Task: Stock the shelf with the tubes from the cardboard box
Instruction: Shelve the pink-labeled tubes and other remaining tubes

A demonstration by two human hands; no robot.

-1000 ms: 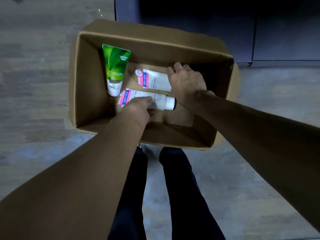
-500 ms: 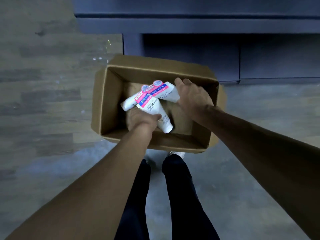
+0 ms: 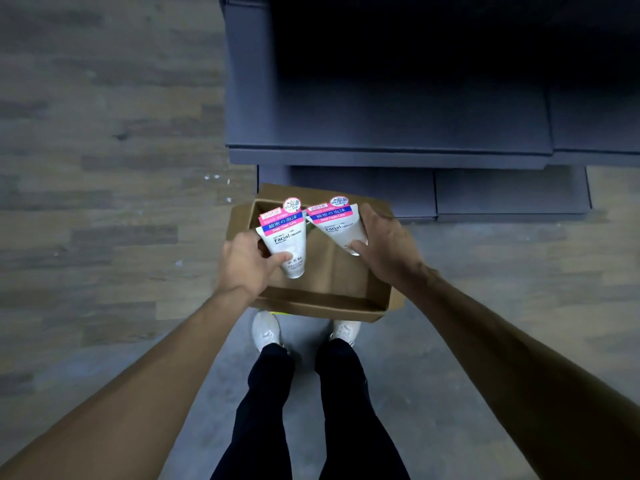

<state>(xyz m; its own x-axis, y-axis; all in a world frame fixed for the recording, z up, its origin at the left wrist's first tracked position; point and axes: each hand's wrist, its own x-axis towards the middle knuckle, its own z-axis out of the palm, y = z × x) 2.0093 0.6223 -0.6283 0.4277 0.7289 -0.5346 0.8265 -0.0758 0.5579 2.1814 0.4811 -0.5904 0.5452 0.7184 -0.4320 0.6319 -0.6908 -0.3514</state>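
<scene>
My left hand grips a white facial-cleanser tube with a pink and blue top, cap end down. My right hand grips a second tube of the same kind, tilted, its crimped end pointing up and left. Both tubes are held above the open cardboard box on the floor. The green tube seen earlier is hidden behind my hands and the tubes. The dark grey shelf stands just beyond the box.
My legs and white shoes stand right at the box's near edge. Wood-pattern floor stretches to the left and grey floor lies to the right. The shelf's lower boards look bare and its upper part is in shadow.
Both hands have lifted their tubes out of the box and turned them upright. The view has pulled back and tilted up, bringing the shelf into sight.
</scene>
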